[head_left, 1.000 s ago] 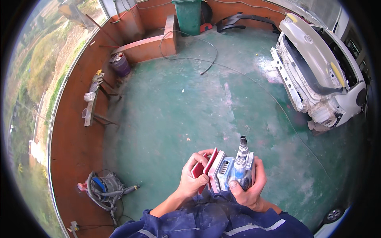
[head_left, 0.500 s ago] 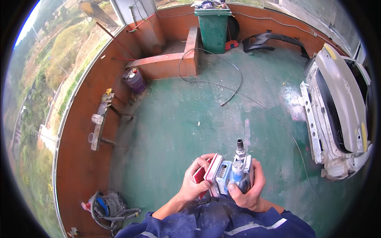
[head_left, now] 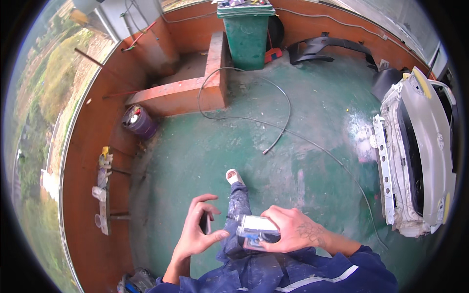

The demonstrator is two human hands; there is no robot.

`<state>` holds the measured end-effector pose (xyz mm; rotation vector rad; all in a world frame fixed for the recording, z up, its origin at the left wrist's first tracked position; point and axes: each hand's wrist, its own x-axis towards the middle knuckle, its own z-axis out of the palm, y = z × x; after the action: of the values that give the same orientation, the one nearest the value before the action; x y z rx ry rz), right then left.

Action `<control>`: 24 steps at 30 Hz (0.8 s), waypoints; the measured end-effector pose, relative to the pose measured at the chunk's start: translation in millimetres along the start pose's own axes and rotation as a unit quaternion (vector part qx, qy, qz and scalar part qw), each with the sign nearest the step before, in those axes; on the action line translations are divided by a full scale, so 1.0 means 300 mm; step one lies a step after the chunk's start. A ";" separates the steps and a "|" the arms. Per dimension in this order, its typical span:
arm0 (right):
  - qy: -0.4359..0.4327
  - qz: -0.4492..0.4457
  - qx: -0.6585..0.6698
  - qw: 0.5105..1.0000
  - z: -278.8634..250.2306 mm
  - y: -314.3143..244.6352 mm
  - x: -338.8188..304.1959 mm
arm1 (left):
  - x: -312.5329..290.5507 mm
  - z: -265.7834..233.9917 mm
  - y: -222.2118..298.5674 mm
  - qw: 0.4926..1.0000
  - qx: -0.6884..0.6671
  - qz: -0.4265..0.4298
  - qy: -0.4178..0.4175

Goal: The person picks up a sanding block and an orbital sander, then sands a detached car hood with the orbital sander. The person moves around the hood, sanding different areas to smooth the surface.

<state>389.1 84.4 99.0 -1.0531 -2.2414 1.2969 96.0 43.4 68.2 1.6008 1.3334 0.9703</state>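
Observation:
My right hand [head_left: 293,229] grips an air sander [head_left: 257,225] with a pale pad and blue body. It is held low in front of my body, over my leg, its pale pad turned up; the hand covers much of the body. To its left, my left hand [head_left: 198,232] is apart from the sander, fingers curved. A thin dark piece with a pinkish edge [head_left: 205,222] shows inside that hand. Motion smears it, and its kind cannot be made out.
An air hose [head_left: 288,115] loops across the green floor. On the right stands a car's rear section [head_left: 422,146]. A black bumper [head_left: 332,49] and green bin [head_left: 246,44] are at the back. A purple bucket [head_left: 141,124] and narrow shelf [head_left: 106,205] line the left wall.
My hands have drawn apart, and the left has let go of the sander's pad. The sander has tipped and moved left. My foot has come into view, and the scene has shifted.

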 end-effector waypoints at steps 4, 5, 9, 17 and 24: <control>-0.277 0.151 0.061 0.947 -0.102 0.215 0.415 | 0.584 0.035 -0.159 0.857 -0.008 -0.106 -0.505; -0.292 0.154 0.105 0.938 -0.086 0.272 0.486 | 0.615 0.054 -0.277 0.817 -0.104 -0.152 -0.546; -0.357 0.095 0.386 0.845 -0.075 0.592 0.571 | 0.767 0.113 -0.501 0.673 -0.272 -0.280 -0.628; -0.014 0.249 0.013 0.968 0.190 2.015 0.894 | 1.050 0.217 -0.897 0.569 -0.411 -0.426 -0.571; -0.056 0.082 -0.524 0.846 0.340 3.396 1.210 | 1.198 0.375 -1.375 0.617 -0.269 -0.620 -0.403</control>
<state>522.1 606.3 -844.5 -1.5227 -3.0445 0.0257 103.7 429.1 -335.9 0.2270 0.9435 -0.2712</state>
